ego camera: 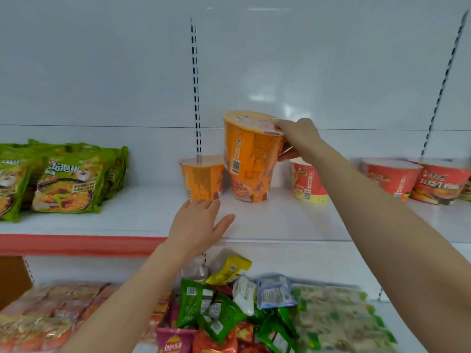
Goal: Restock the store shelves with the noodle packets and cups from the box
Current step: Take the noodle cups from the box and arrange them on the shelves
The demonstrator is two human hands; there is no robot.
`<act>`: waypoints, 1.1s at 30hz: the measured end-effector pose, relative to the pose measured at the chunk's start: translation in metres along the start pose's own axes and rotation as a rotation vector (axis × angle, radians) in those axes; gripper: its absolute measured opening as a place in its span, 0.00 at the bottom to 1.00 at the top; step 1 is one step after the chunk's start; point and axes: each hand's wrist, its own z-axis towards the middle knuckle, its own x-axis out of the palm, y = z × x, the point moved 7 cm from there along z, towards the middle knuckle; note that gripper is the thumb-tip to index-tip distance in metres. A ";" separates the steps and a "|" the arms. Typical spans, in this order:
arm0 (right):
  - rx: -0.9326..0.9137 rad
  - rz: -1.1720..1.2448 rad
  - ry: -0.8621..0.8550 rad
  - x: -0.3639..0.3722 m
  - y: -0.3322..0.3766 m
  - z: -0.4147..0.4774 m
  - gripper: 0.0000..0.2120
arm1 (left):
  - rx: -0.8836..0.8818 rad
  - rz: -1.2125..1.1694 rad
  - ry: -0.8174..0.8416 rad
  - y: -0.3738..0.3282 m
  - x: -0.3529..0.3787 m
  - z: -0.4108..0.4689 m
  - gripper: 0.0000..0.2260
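My right hand point(297, 138) grips an orange noodle cup point(251, 146) by its rim and side, tilted, on top of another orange cup point(251, 187) standing on the white shelf point(153, 212). A third orange cup point(201, 177) stands just to the left. My left hand point(198, 225) is open, fingers spread, with its fingertips at the base of that left cup. Red noodle cups stand to the right: one point(307, 182) behind my right forearm, a second red cup point(390, 177) and a third red cup point(441, 182) further right. Green noodle packets point(63, 179) lean at the shelf's left.
A red price strip point(76, 244) runs along the shelf's front edge on the left. Below, a lower shelf holds a pile of mixed snack packets point(224, 307), orange-red packets point(51, 314) at left and pale green packets point(336, 319) at right. Slotted uprights point(195, 85) rise behind.
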 end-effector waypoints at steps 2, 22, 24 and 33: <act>-0.007 -0.010 0.017 0.015 0.006 0.025 0.12 | -0.015 -0.012 0.014 0.013 0.013 0.018 0.39; 0.078 -0.126 0.217 0.087 -0.003 0.123 0.19 | -0.041 -0.214 0.303 0.030 0.074 0.041 0.40; 0.063 -0.106 0.243 0.084 -0.002 0.119 0.21 | -0.042 -0.229 0.281 0.031 0.074 0.042 0.40; -0.013 -0.137 0.171 0.084 -0.006 0.113 0.21 | -0.045 -0.227 0.310 0.028 0.070 0.042 0.37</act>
